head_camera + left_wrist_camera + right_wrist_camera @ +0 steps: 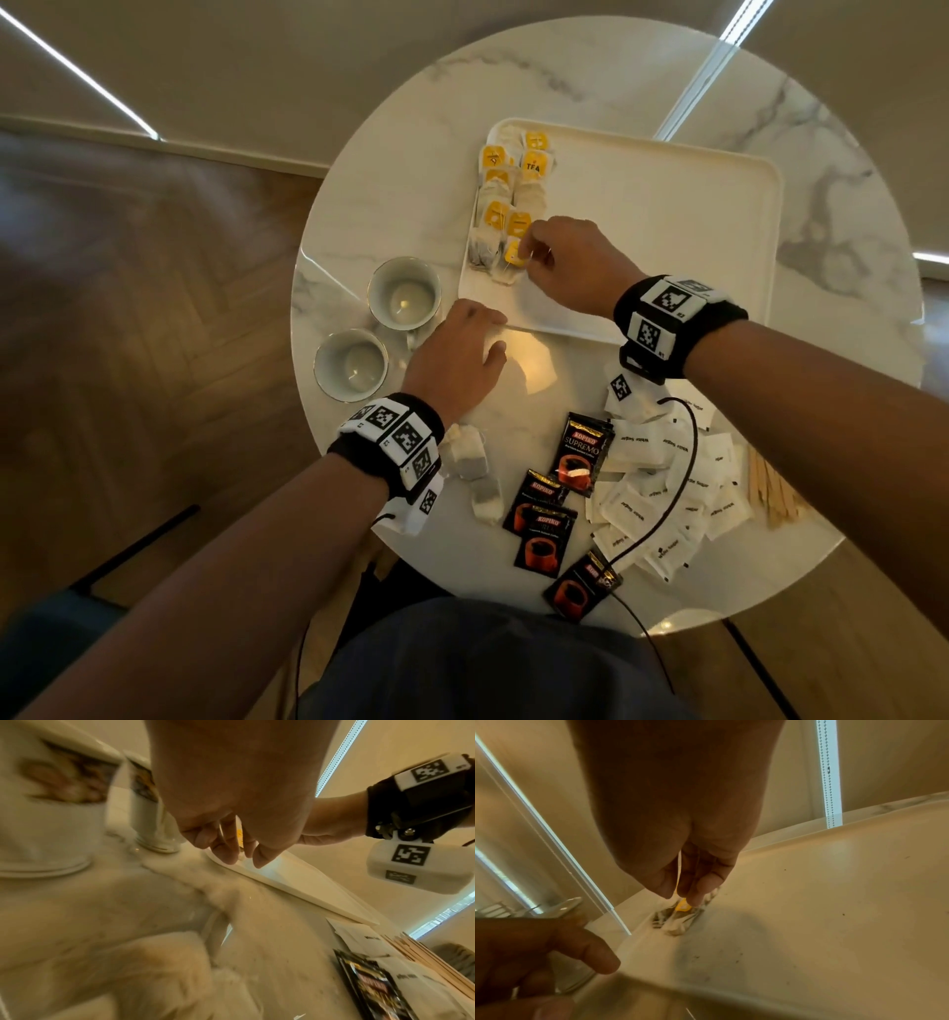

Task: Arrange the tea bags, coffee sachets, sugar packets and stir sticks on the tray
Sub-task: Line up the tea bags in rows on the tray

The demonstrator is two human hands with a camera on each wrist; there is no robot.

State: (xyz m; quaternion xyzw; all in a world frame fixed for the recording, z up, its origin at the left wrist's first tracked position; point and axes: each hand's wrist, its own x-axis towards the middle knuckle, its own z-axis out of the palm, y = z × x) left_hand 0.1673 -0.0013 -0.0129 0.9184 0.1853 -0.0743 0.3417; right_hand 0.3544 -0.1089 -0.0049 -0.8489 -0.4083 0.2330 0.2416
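Observation:
A white tray lies on the round marble table. Tea bags with yellow tags sit in two columns along its left side. My right hand pinches the yellow tag of the nearest tea bag, which lies on the tray floor. My left hand rests palm down at the tray's front left corner, fingertips on the rim, holding nothing. On the table near me lie loose tea bags, dark coffee sachets, a heap of white sugar packets and wooden stir sticks.
Two empty cups stand left of the tray, close to my left hand. A black cable runs from my right wrist over the sugar packets. The tray's middle and right side are bare.

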